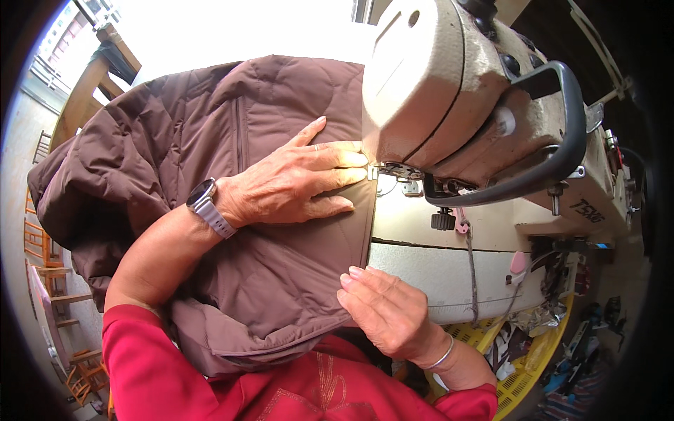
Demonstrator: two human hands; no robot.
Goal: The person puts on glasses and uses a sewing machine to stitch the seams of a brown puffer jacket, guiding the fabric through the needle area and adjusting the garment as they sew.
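A quilted brown jacket [295, 263] lies spread over the sewing table and my lap. Its straight edge runs beside the head of an industrial sewing machine [421, 94]. My left hand [295, 181] rests flat on the fabric, fingers apart, fingertips close to the needle area, which the machine head partly hides. Near the garment's lower right edge is my right hand [387, 310], its fingers together and bent; whether it pinches the edge is not clear. A zipper line [240, 131] shows in the fabric left of my left hand.
A black curved handle [571, 137] sticks out from the machine. Below the table's right side stands a yellow plastic basket [518, 389] with scraps in it. A grey cord [471, 273] hangs over the table's front edge. Wooden stools [87, 368] stand on the floor at the left.
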